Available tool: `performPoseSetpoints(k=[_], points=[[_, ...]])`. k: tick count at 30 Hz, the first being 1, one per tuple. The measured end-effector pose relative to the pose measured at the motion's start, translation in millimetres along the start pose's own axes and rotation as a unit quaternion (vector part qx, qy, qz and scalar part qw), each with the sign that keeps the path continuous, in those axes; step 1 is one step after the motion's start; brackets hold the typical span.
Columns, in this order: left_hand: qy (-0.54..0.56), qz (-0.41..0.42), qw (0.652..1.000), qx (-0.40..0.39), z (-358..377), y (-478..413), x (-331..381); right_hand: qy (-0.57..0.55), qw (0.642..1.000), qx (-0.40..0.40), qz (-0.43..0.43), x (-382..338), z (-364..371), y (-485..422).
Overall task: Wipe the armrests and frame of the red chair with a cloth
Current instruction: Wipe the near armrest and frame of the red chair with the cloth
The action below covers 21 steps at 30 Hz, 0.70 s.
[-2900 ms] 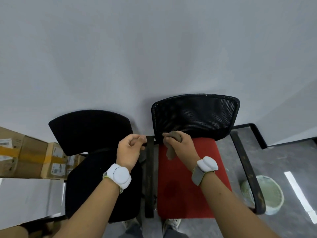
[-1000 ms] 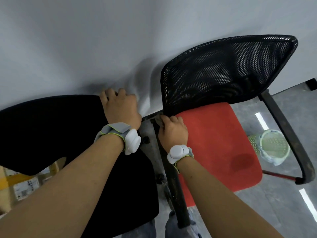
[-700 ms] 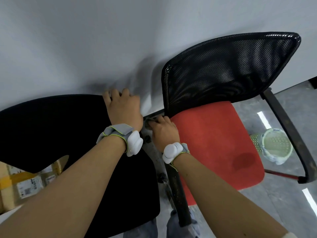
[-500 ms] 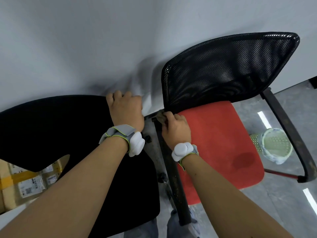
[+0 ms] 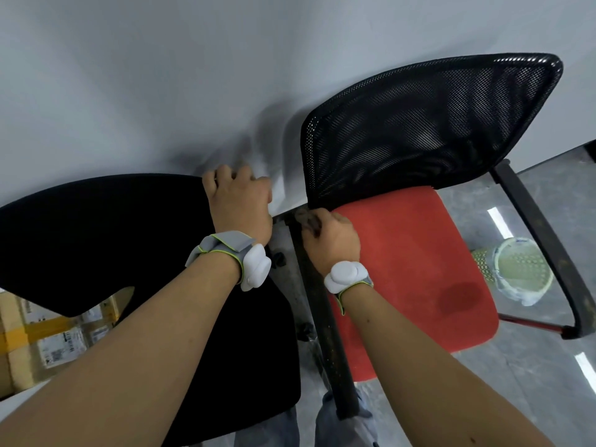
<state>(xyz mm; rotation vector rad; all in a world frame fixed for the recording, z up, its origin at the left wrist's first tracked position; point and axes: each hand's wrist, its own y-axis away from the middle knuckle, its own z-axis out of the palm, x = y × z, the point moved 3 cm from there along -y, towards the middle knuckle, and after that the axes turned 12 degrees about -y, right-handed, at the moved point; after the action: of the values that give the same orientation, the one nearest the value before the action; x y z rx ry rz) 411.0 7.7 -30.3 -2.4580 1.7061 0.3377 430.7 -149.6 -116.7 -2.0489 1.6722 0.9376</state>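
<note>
The red chair has a red seat (image 5: 406, 262) and a black mesh backrest (image 5: 429, 124). Its left armrest (image 5: 329, 343) is a dark, scuffed bar running toward me; the right armrest (image 5: 548, 250) curves down at the far right. My right hand (image 5: 332, 240) is closed on a dark brown cloth (image 5: 306, 219), pressing it on the rear end of the left armrest where it meets the backrest. My left hand (image 5: 238, 201) grips the top edge of the black chair's backrest (image 5: 103, 233) beside it.
The black chair's seat (image 5: 245, 366) stands close on the left, almost touching the red chair's armrest. Cardboard boxes (image 5: 48, 343) lie behind it at lower left. A pale green mesh basket (image 5: 516, 272) sits on the grey floor under the right armrest. A plain wall rises behind both chairs.
I have leaned in and to the left over the chairs. My left hand moved from the armrest to the black chair's backrest. My right hand slid the cloth back and forth at the armrest's rear end.
</note>
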Motion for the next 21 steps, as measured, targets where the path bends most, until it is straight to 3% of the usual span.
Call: performPoseSetpoints(k=[2, 7, 15, 19, 21], points=[[0.005, 0.004, 1.0, 0.004, -0.1, -0.7, 0.8, 0.01, 0.999, 0.015, 0.027, 5.1, -4.1, 0.0], [0.008, 0.008, 1.0, 0.007, 2.0, -0.4, 0.2, 0.056, 0.996, -0.042, 0.05, 8.3, 13.6, 12.1], [0.023, 0.014, 1.0, 0.013, 2.5, -1.3, 1.5, 0.035, 0.986, -0.15, -0.06, 16.3, -5.9, -3.2], [0.023, 0.014, 1.0, 0.012, 2.9, -2.2, 0.5, 0.035, 0.996, -0.07, -0.05, 16.5, -9.4, -4.4], [0.022, 0.016, 1.0, 0.007, 3.6, -2.7, 0.7, 0.04, 0.996, -0.069, -0.05, 13.9, 0.5, 6.8]])
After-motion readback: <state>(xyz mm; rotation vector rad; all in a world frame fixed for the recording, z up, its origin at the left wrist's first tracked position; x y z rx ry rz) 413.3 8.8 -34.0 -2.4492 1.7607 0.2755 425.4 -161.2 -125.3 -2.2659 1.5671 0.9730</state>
